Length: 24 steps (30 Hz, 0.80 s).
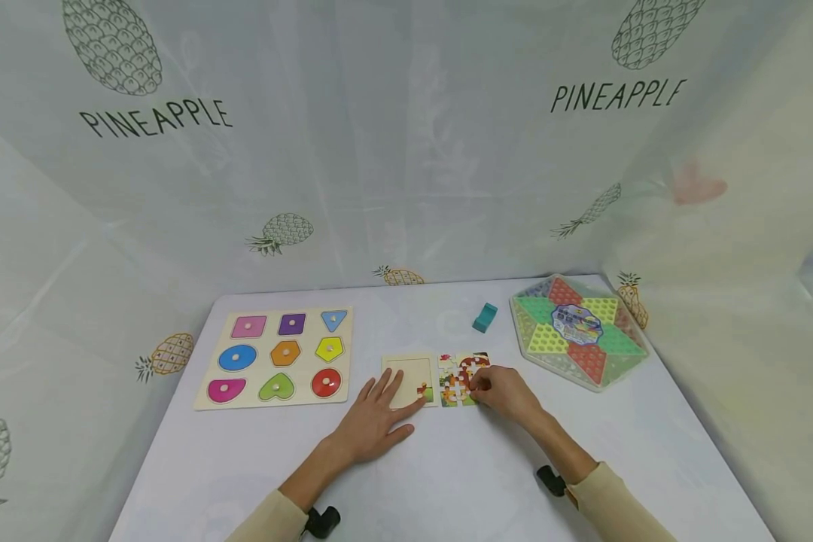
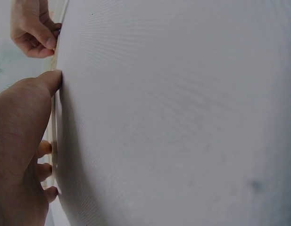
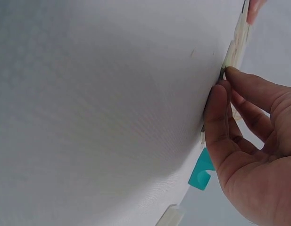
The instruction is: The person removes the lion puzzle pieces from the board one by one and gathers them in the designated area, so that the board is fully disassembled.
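Note:
In the head view my left hand rests with spread fingers on a light wooden puzzle tray. A picture piece lies in the tray's lower right corner. Just right of the tray is a block of colourful jigsaw pieces. At that block's right edge is my right hand, with thumb and forefinger curled together. From the right wrist view, the right hand pinches a thin puzzle piece at the table surface; its picture is hidden. The left wrist view shows the left hand along the tray's edge.
A shape board with coloured knobbed shapes lies on the left of the white table. Behind the jigsaw pieces sits a teal block. A hexagonal game board lies at the right. A patterned curtain hangs behind.

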### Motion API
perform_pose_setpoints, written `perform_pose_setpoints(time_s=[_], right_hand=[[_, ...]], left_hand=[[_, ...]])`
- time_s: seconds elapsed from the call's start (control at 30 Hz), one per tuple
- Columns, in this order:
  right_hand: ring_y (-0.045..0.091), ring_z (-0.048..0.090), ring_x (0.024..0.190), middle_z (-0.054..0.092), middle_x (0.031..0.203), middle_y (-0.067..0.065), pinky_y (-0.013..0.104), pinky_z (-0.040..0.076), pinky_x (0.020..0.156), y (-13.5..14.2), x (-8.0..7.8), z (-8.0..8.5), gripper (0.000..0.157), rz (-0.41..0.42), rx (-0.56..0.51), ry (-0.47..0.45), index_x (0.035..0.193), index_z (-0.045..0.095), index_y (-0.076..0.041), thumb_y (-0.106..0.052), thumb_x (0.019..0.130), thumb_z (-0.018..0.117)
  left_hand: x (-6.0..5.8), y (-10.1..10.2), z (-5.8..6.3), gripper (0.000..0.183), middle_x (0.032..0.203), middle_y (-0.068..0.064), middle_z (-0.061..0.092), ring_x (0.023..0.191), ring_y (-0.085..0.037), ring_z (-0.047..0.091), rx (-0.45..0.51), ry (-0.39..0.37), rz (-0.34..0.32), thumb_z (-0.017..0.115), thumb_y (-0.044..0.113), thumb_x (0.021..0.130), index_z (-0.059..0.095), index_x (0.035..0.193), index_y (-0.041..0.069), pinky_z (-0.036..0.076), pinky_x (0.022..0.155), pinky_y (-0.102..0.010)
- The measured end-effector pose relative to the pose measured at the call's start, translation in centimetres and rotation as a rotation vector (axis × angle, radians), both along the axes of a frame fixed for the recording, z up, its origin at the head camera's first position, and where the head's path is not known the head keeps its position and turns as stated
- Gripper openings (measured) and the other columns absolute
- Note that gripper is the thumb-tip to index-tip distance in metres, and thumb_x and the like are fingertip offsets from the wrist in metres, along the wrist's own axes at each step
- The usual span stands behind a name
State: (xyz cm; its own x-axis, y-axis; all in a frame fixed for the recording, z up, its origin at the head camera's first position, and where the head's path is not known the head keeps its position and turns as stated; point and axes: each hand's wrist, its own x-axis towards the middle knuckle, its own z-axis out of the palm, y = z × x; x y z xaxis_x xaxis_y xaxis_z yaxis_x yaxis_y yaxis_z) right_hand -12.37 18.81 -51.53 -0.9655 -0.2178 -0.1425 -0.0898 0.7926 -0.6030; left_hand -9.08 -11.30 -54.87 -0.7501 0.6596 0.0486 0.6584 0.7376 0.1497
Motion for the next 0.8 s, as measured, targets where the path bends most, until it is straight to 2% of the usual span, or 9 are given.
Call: perform_pose_setpoints(time_s=[0.37,0.57,0.7,0.8], right_hand=[[0.013,0.05,0.072,0.059,0.076,-0.004,0.029,0.043,0.064,-0.1,0.1,-0.1,0.011,-0.003,-0.005,0.002,0.084,0.069,-0.015,-0.014,0.086,0.08],[0.013,0.05,0.07,0.058,0.076,-0.004,0.027,0.041,0.06,-0.3,0.1,-0.1,0.01,-0.028,-0.007,0.004,0.091,0.07,-0.015,-0.017,0.088,0.079],[0.012,0.049,0.069,0.056,0.074,-0.004,0.026,0.039,0.059,-0.9,-0.2,-0.1,0.011,-0.033,-0.024,0.029,0.091,0.068,-0.016,-0.019,0.089,0.078],[0.012,0.05,0.069,0.057,0.074,-0.004,0.026,0.041,0.06,-1.9,-0.5,0.2,0.008,0.001,-0.062,0.044,0.091,0.07,-0.015,-0.017,0.089,0.077]], left_hand=[[0.1,-0.1,0.1,0.052,0.166,-0.02,0.02,0.153,-0.04,0.013,0.01,-0.01,-0.003,0.042,0.054,0.104,0.04,0.154,0.04,0.022,0.119,-0.061],[0.2,-0.1,0.1,0.052,0.165,-0.019,0.021,0.153,-0.04,0.014,0.016,-0.005,-0.004,0.043,0.054,0.104,0.04,0.154,0.039,0.022,0.119,-0.061],[0.2,-0.2,0.2,0.059,0.166,-0.018,0.022,0.154,-0.038,0.015,0.028,0.003,-0.002,0.046,0.055,0.102,0.036,0.156,0.035,0.023,0.119,-0.06],[-0.1,-0.2,0.0,0.069,0.166,-0.015,0.021,0.154,-0.035,0.016,0.055,-0.009,0.01,0.05,0.058,0.1,0.028,0.16,0.033,0.023,0.119,-0.059]])
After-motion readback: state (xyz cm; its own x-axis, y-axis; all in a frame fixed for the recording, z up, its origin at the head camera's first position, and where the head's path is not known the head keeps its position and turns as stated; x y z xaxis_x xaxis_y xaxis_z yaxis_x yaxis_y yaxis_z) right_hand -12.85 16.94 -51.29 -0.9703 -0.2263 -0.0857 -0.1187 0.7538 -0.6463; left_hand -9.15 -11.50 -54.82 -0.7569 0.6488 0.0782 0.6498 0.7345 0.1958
